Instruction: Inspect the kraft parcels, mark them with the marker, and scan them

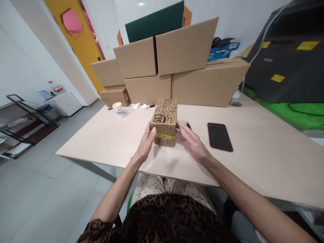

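Observation:
A small brown cardboard box [165, 116] with black speckled print and a yellow strip round its lower part is between my hands on the table. My left hand [146, 141] presses against its left side, thumb at the front corner. On the opposite side, the fingers of my right hand [191, 140] touch the box's right face. Just beyond my right fingers lies a small black pen-like item [188, 126], partly hidden. A dark phone with a red edge [219, 136] rests farther right.
Stacked brown cartons [187, 50] line the table's back, with a dark green box [155, 22] on top. A paper cup [117, 108] and crumpled white tissues [135, 106] stand at the back left of the pale table [96, 135]. A large black case [286, 64] is at right.

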`<state>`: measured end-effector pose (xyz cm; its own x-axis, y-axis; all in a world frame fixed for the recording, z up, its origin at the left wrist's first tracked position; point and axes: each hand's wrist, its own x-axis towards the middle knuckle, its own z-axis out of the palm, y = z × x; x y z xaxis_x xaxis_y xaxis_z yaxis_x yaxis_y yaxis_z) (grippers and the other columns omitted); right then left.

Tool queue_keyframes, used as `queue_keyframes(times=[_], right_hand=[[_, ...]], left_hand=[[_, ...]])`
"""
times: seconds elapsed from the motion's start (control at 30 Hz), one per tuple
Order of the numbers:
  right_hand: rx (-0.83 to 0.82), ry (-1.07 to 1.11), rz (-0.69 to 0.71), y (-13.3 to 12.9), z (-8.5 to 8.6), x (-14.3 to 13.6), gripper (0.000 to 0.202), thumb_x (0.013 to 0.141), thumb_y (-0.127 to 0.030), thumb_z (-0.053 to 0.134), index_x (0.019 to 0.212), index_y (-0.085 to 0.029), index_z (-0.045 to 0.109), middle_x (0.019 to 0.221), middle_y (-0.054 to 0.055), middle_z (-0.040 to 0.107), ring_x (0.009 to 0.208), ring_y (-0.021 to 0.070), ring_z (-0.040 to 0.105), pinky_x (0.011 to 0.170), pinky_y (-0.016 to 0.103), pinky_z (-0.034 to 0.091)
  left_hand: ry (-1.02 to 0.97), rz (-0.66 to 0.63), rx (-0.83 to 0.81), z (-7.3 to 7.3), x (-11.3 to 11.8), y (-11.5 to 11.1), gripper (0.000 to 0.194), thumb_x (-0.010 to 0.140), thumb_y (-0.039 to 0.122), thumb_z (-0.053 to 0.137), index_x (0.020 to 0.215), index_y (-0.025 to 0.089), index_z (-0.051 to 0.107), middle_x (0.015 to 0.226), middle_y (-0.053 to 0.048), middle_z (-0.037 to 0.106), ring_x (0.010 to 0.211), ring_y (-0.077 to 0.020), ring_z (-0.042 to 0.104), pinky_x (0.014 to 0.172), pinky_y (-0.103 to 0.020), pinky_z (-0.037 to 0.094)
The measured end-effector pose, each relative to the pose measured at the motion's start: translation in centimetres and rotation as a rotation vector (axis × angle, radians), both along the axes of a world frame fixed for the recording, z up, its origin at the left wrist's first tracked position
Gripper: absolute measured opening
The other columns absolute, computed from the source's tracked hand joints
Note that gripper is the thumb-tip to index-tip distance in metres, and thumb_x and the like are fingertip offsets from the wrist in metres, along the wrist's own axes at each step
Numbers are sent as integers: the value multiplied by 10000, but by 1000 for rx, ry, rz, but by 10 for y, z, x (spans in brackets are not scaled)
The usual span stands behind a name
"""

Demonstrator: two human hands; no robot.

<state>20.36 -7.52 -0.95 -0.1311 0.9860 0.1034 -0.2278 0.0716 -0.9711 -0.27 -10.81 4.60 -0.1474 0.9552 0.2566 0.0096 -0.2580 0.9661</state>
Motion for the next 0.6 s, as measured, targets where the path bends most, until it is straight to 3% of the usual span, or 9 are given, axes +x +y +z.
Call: queue_keyframes(times=[0.07, 0.13, 0.23, 0.33, 0.4, 0.47, 0.53, 0.6], right_hand=[[-8, 39, 7, -1, 5, -2, 568, 824, -664, 733, 1313, -383, 669, 1562, 28, 574, 1451, 298, 518, 1129, 506, 491], [2, 100, 15, -4, 13, -1, 544, 849, -652, 706, 1322, -391, 645, 1563, 23, 569, 1440, 288, 522, 1098, 501, 520], [-17, 217, 88, -7, 26, 4, 460, 904, -638, 622, 1278, -370, 642, 1452, 49, 646, 1337, 292, 600, 1006, 516, 582], [-111, 335, 137, -8, 28, 8, 365, 920, -600, 613, 1162, -331, 666, 1297, 74, 708, 1216, 292, 660, 982, 526, 594], [-201, 390, 124, -9, 20, 10, 330, 908, -577, 641, 1108, -316, 669, 1211, 82, 722, 1144, 289, 679, 955, 513, 603], [-299, 412, 72, -9, 6, 12, 307, 888, -556, 674, 1064, -305, 661, 1140, 82, 722, 1069, 275, 685, 896, 480, 615], [-376, 403, -32, -10, -10, 15, 283, 844, -515, 727, 988, -289, 640, 1069, 70, 713, 1003, 251, 677, 830, 425, 614], [-406, 384, -162, -11, -24, 21, 291, 768, -456, 788, 906, -274, 608, 999, 46, 699, 958, 227, 660, 789, 373, 598]], left_hand=[[-34, -115, -65, -15, 0, 11, 773, 807, 742, 715, 1442, 312, 613, 1655, -76, 464, 1586, -371, 324, 1298, -561, 257], [-78, -172, -3, -16, -1, 12, 781, 845, 722, 692, 1505, 333, 540, 1678, -74, 429, 1597, -347, 311, 1306, -552, 241], [-99, -230, 161, 3, -5, 9, 691, 897, 646, 689, 1507, 360, 539, 1604, -68, 533, 1578, -311, 362, 1323, -510, 219], [-111, -292, 217, 20, -5, 14, 568, 898, 597, 716, 1407, 353, 648, 1536, -59, 603, 1496, -333, 485, 1292, -538, 297], [-89, -335, 198, 22, -3, 21, 479, 896, 587, 721, 1297, 325, 731, 1496, -66, 636, 1448, -346, 536, 1268, -562, 335], [-9, -338, 196, 14, 1, 29, 410, 884, 567, 736, 1184, 292, 785, 1480, -79, 646, 1468, -348, 510, 1275, -554, 322], [92, -248, 229, 0, 6, 34, 399, 866, 538, 755, 1164, 276, 788, 1528, -80, 605, 1518, -334, 445, 1299, -524, 277], [135, -106, 205, -18, 9, 36, 502, 844, 516, 768, 1279, 269, 725, 1582, -85, 549, 1547, -316, 398, 1308, -502, 254]])
